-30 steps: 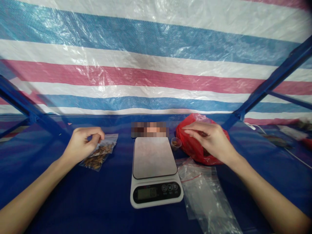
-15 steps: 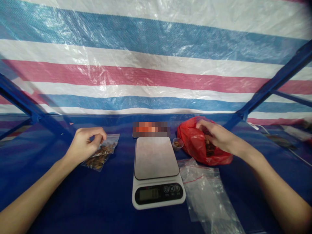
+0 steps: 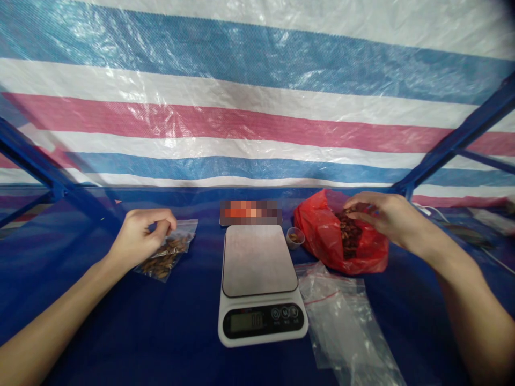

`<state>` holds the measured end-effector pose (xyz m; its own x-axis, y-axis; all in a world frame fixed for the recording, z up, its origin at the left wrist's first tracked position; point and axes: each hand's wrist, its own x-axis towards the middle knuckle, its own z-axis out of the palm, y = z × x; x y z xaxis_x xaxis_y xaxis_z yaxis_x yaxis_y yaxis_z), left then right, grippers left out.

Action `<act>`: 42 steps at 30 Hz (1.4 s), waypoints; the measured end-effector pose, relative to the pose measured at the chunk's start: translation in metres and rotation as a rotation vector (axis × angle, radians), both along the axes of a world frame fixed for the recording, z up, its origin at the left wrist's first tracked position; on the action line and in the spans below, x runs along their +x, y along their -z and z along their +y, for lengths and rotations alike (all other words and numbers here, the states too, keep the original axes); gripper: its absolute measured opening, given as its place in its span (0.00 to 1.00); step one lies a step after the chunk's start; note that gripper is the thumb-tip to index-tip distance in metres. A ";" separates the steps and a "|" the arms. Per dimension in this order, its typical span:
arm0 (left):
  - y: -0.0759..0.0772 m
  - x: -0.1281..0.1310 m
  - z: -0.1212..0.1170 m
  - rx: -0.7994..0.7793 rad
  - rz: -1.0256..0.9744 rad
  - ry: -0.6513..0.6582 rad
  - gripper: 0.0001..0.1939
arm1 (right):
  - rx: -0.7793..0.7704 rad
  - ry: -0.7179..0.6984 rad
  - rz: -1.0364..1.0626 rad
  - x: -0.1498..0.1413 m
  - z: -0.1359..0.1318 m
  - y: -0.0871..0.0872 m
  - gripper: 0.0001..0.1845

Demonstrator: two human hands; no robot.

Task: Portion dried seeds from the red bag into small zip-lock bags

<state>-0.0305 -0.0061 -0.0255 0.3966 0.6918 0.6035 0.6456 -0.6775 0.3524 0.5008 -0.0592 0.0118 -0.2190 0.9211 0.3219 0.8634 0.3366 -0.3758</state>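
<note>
Left hand (image 3: 140, 231) pinches zip-lock bag (image 3: 163, 264), 9 o'clock of digital scale (image 3: 259, 262). Right hand (image 3: 386, 214), 2 o'clock, over dried brown pieces (image 3: 349, 238) in red plastic bag (image 3: 317, 231); holding any: cannot tell. Advise light pinch, lifted straight.

Person's bare left hand (image 3: 139, 231), fingers curled, at a small clear plastic zip bag (image 3: 161, 262) of brown pieces; bare right hand (image 3: 396, 217) at the mouth of a crumpled red plastic bag (image 3: 316, 228), fingertips close to dark brown pieces (image 3: 351, 238) inside, grip unclear; between the hands, a white digital scale (image 3: 259, 262) on a smooth blue tabletop (image 3: 161, 332); small round clear cup (image 3: 295, 237) beside red bag; flat clear plastic bags (image 3: 341, 321) just right of scale.
</note>
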 end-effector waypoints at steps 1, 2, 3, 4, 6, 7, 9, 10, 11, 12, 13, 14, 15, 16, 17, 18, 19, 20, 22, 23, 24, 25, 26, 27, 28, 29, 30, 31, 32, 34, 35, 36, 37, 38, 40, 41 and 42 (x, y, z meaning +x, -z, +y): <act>0.000 0.000 0.000 0.003 0.001 -0.004 0.16 | 0.020 0.020 -0.008 0.000 -0.001 -0.003 0.17; 0.000 0.000 0.000 0.004 0.002 -0.009 0.16 | 0.046 0.039 -0.013 0.000 -0.001 -0.005 0.17; 0.000 0.001 0.000 0.003 0.005 -0.011 0.17 | 0.074 0.050 -0.013 0.000 -0.002 -0.006 0.17; 0.000 0.001 0.000 0.003 0.008 -0.014 0.17 | 0.107 0.053 -0.008 -0.002 -0.003 -0.008 0.17; -0.001 0.001 0.000 0.007 0.014 -0.016 0.17 | 0.160 0.051 0.010 -0.008 -0.004 -0.009 0.16; -0.001 0.001 0.000 0.010 0.017 -0.016 0.17 | 0.181 0.045 0.019 -0.014 -0.006 -0.009 0.15; -0.002 0.001 0.000 0.020 0.015 -0.014 0.17 | 0.218 0.017 0.033 -0.030 -0.008 -0.008 0.12; -0.002 0.000 0.000 0.025 0.012 -0.014 0.17 | 0.235 -0.005 0.037 -0.040 -0.010 -0.006 0.10; -0.002 0.000 0.000 0.030 0.010 -0.014 0.17 | 0.251 -0.033 0.037 -0.051 -0.011 -0.004 0.08; -0.003 0.000 0.000 0.035 0.011 -0.014 0.17 | 0.261 -0.064 0.035 -0.062 -0.013 -0.001 0.07; -0.003 0.000 0.000 0.041 0.011 -0.014 0.17 | 0.269 -0.095 0.034 -0.072 -0.014 0.002 0.07; -0.003 0.000 0.000 0.043 0.014 -0.012 0.17 | 0.273 -0.124 0.033 -0.082 -0.016 0.005 0.08; -0.003 0.000 0.000 0.044 0.017 -0.010 0.17 | 0.277 -0.150 0.034 -0.091 -0.017 0.009 0.08; -0.003 0.000 -0.001 0.044 0.018 -0.008 0.17 | 0.281 -0.172 0.035 -0.098 -0.018 0.012 0.09; -0.003 0.001 -0.001 0.046 0.018 -0.005 0.17 | 0.281 -0.191 0.035 -0.104 -0.019 0.015 0.09; -0.003 0.001 -0.001 0.048 0.017 -0.003 0.17 | 0.277 -0.211 0.030 -0.109 -0.021 0.018 0.10; -0.003 0.002 -0.001 0.048 0.016 -0.002 0.17 | 0.269 -0.232 0.017 -0.112 -0.022 0.020 0.11; -0.003 0.002 -0.001 0.049 0.013 -0.001 0.17 | 0.260 -0.254 -0.003 -0.113 -0.023 0.021 0.12; -0.004 0.002 -0.002 0.045 0.007 -0.008 0.17 | 0.249 -0.295 -0.046 -0.113 -0.025 0.023 0.14; -0.004 0.002 -0.002 0.038 0.008 -0.014 0.17 | 0.241 -0.314 -0.066 -0.112 -0.025 0.023 0.14; -0.004 0.001 -0.002 0.030 0.008 -0.023 0.17 | 0.230 -0.333 -0.081 -0.111 -0.026 0.022 0.14; -0.004 0.001 -0.002 0.023 0.008 -0.032 0.17 | 0.216 -0.350 -0.093 -0.109 -0.026 0.022 0.14; -0.004 0.000 -0.002 0.015 0.011 -0.041 0.17 | 0.201 -0.362 -0.101 -0.108 -0.026 0.021 0.14; -0.004 0.000 -0.002 0.010 0.012 -0.048 0.17 | 0.189 -0.369 -0.109 -0.107 -0.026 0.020 0.14; -0.004 0.000 -0.002 0.006 0.013 -0.052 0.17 | 0.179 -0.371 -0.115 -0.106 -0.025 0.020 0.14; -0.004 0.000 -0.002 0.004 0.012 -0.053 0.17 | 0.174 -0.370 -0.120 -0.105 -0.025 0.019 0.15; -0.004 0.000 -0.001 0.003 0.010 -0.053 0.17 | 0.170 -0.368 -0.123 -0.105 -0.024 0.019 0.15; -0.004 0.000 -0.001 0.002 0.009 -0.052 0.17 | 0.163 -0.369 -0.125 -0.105 -0.024 0.019 0.15; -0.003 0.000 -0.001 0.001 0.007 -0.050 0.17 | 0.155 -0.372 -0.125 -0.105 -0.024 0.019 0.15; -0.003 0.001 -0.001 0.004 0.008 -0.044 0.17 | 0.137 -0.380 -0.121 -0.105 -0.023 0.020 0.15; -0.003 0.001 -0.001 0.008 0.010 -0.042 0.17 | 0.126 -0.383 -0.119 -0.106 -0.023 0.020 0.15; -0.002 0.001 -0.001 0.011 0.012 -0.040 0.17 | 0.112 -0.386 -0.116 -0.106 -0.023 0.021 0.15; -0.002 0.000 0.000 0.014 0.013 -0.039 0.17 | 0.099 -0.388 -0.114 -0.107 -0.023 0.021 0.15; -0.002 0.000 0.000 0.017 0.014 -0.039 0.17 | 0.086 -0.390 -0.112 -0.107 -0.023 0.021 0.15; -0.002 -0.001 0.000 0.018 0.016 -0.040 0.16 | 0.067 -0.392 -0.109 -0.108 -0.023 0.021 0.16; -0.002 -0.001 0.000 0.018 0.015 -0.037 0.16 | 0.065 -0.391 -0.108 -0.109 -0.023 0.021 0.16; -0.002 -0.001 0.000 0.018 0.016 -0.033 0.17 | 0.068 -0.391 -0.107 -0.109 -0.023 0.020 0.17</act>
